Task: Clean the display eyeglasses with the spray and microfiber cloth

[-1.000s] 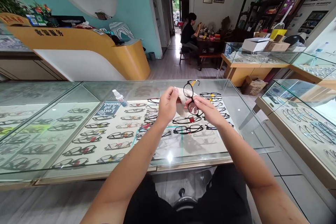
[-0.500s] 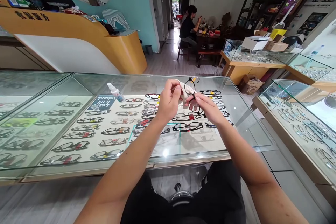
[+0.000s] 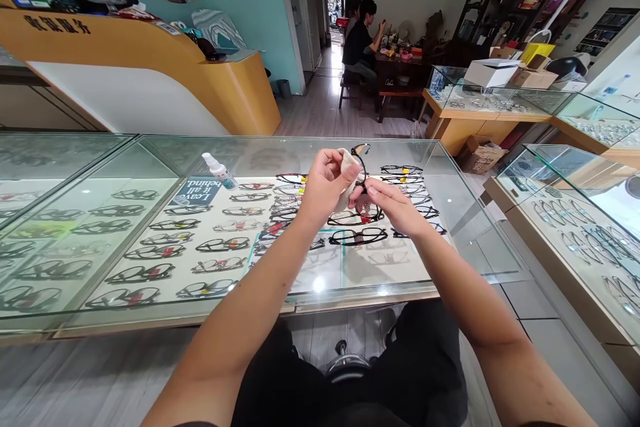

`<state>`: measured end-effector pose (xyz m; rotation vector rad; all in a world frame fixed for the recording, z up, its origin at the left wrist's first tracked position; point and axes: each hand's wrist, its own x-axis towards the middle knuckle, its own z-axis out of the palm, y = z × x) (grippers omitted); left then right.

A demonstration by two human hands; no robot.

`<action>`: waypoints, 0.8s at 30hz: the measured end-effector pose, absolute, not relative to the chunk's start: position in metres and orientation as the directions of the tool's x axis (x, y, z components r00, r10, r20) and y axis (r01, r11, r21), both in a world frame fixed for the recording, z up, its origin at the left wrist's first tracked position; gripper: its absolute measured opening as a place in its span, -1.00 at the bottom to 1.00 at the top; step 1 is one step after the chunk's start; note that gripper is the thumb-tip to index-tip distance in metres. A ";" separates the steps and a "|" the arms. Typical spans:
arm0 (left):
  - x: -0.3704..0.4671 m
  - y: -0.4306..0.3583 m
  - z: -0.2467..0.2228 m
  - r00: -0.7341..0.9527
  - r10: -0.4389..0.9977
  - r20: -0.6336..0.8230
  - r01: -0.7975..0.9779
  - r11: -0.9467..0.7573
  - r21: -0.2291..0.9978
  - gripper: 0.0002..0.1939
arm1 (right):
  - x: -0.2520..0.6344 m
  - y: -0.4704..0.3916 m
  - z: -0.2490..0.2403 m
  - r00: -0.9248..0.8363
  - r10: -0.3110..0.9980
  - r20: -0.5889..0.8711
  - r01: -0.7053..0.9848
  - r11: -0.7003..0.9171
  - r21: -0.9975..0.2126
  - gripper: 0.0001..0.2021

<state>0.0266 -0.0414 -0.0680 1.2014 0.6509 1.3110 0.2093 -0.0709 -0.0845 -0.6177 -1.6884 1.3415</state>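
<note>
Black glasses point(image 3: 365, 172) held above the glass display case point(image 3: 420, 267), toward its far right corner, between two hands.
A spray bottle point(image 3: 220, 171) stands near the case's far edge, well left of the hands, just beside a blue card point(image 3: 195, 192); below, rows of spectacle frames point(image 3: 359, 235) run toward the near edge. A white cloth point(image 3: 351, 161) and the left thumb hide much of the upper lens. The long axis runs from far edge to near, one lens above the other, with a temple arm point(image 3: 367, 148) reaching right at the top. The left hand point(image 3: 325, 180) pinches the cloth against the upper lens; the right hand point(image 3: 393, 203) grips the frame around the bridge and lower lens.
</note>
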 end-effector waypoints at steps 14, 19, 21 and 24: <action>0.031 -0.047 -0.071 0.382 0.899 0.215 -0.399 -0.050 0.916 -0.38 | 0.210 -0.069 -0.087 -0.467 0.844 0.263 -0.221 0.176 -0.959 -0.61; 0.021 -0.042 -0.065 0.474 0.842 0.258 -0.378 -0.071 0.923 -0.43 | 0.209 -0.070 -0.085 -0.462 0.849 0.254 -0.251 0.150 -0.956 -0.58; 0.019 -0.041 -0.065 0.490 0.827 0.276 -0.360 -0.096 0.928 -0.44 | 0.209 -0.070 -0.085 -0.467 0.849 0.246 -0.252 0.139 -0.958 -0.56; 0.021 -0.042 -0.069 0.416 0.855 0.309 -0.346 -0.166 0.923 -0.46 | 0.207 -0.069 -0.086 -0.498 0.819 0.285 -0.213 0.204 -0.956 -0.56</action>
